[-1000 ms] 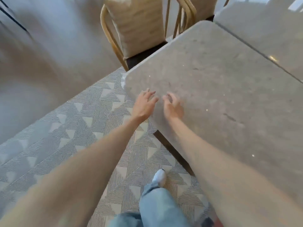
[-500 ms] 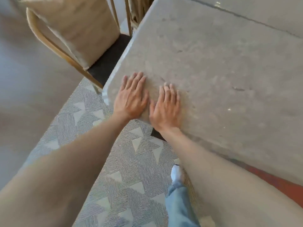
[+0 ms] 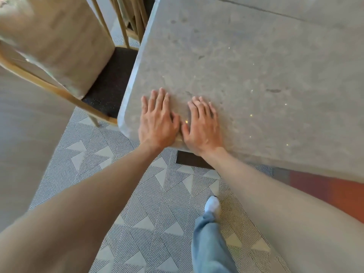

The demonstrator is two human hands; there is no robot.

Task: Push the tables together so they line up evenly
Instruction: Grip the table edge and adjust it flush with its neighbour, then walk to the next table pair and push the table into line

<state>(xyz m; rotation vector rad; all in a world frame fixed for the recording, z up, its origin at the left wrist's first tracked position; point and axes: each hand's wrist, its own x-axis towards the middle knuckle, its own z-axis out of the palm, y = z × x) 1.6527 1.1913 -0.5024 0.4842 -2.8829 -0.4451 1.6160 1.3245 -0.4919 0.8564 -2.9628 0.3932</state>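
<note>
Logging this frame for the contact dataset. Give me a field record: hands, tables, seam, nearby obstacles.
left hand: flat, palm down, on the near table by its corner
right hand: flat, palm down, beside the left, apart from it
near table: grey stone-look top, bare apart from the hands
far table: same finish, top right
seam: thin dark line between the tops
chair: tucked at the near table's left edge, dark seat, beige cushion
floor: patterned rug

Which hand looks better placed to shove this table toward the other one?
Probably the right hand: it lies flat farther in along the near edge of the table. The left hand lies by the corner, so pushing there might swing the table askew. The second table lies straight ahead.
</note>
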